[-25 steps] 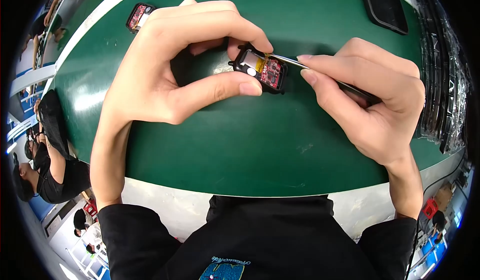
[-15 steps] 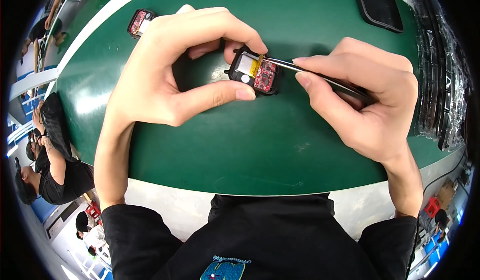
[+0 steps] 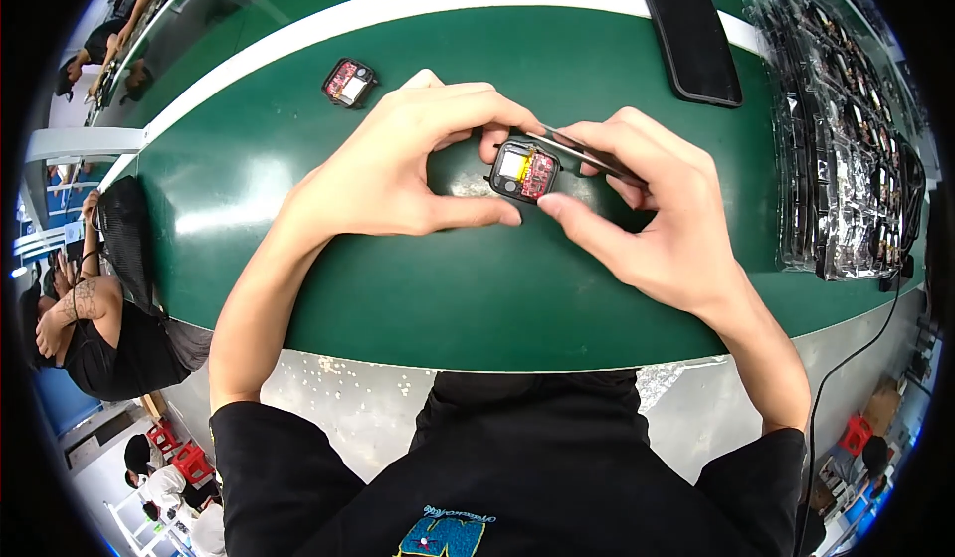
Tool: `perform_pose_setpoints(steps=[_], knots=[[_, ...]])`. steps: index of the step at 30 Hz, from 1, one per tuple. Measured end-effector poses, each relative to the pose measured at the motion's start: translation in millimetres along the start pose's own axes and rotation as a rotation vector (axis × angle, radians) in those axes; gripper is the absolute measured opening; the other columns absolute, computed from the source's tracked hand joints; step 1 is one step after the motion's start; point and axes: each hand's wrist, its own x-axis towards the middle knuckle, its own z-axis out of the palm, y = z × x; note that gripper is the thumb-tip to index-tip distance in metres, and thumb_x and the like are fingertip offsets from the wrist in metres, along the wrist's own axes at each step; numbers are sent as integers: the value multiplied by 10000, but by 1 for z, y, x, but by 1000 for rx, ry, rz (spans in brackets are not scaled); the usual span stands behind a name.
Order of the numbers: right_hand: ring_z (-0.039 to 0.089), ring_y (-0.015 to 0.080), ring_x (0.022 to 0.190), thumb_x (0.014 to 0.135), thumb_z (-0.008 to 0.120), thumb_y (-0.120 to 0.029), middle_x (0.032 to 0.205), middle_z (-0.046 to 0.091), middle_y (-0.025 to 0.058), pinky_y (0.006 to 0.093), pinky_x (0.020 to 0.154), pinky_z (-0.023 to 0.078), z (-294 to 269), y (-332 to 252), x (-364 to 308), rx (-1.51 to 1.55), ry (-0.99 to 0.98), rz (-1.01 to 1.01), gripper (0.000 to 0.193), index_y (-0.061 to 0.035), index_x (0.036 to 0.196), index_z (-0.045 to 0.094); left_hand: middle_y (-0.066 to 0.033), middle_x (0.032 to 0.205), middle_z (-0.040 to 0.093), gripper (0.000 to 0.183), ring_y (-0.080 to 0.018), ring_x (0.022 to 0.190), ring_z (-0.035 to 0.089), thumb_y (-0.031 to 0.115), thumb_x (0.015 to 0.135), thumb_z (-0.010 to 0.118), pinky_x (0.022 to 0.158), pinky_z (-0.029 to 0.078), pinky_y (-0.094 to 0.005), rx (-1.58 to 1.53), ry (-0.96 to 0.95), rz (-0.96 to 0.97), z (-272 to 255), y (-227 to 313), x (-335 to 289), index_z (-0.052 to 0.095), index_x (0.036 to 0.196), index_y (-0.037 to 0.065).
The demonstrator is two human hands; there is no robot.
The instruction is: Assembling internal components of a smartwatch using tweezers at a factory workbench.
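Note:
A small black device case (image 3: 513, 188), with a red circuit board, a silver battery and yellow tape inside, sits between my hands, open side up. My left hand (image 3: 383, 164) curls around it: fingers at its upper edge, thumb beside its lower edge. Dark metal tweezers (image 3: 609, 162) lie in my right hand (image 3: 662, 209), tucked against the fingers and angled toward the upper edge of the case. The right thumb touches the lower right corner of the case. Farther left on the green table rests a second open case (image 3: 348, 83) with a similar red board.
A black phone-like slab (image 3: 693, 45) lies at the far right. Beside it, a stack of clear and black plastic trays (image 3: 841, 149) fills the table's right side. A white strip (image 3: 418, 2) crosses the far side. Another person (image 3: 104, 318) sits at the left; a cable (image 3: 846, 358) hangs at right.
The tweezers have swung back from the board, and my right thumb has come onto the case corner. My left thumb has shifted off the case face toward its lower edge. The view has shifted.

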Motion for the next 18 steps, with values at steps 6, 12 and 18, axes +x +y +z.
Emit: perform_pose_setpoints(steps=[6,12,18], knots=[[690,308,722,837,870,-221,955,630,73,441,629,551,11,0,-2,-205,-3,-91,360,-60,1121,720,26,1008,659,733,-159,859,447,60,691,892,882,414,-318,-87,-41,-92,-2,7,-2,692,1394,112],[691,309,718,826,863,-166,958,635,101,430,619,540,-10,-18,-9,-262,25,-133,343,-16,1090,703,-79,1058,694,538,-225,898,635,97,754,874,794,503,-353,52,61,-61,-25,22,-4,732,1271,55],[655,236,675,799,907,-167,854,650,79,396,603,495,-103,-37,-34,-415,346,-53,340,-27,1072,761,-125,1070,689,517,-329,940,703,376,878,877,814,550,-402,692,370,-402,-44,15,-15,704,1187,-1]])
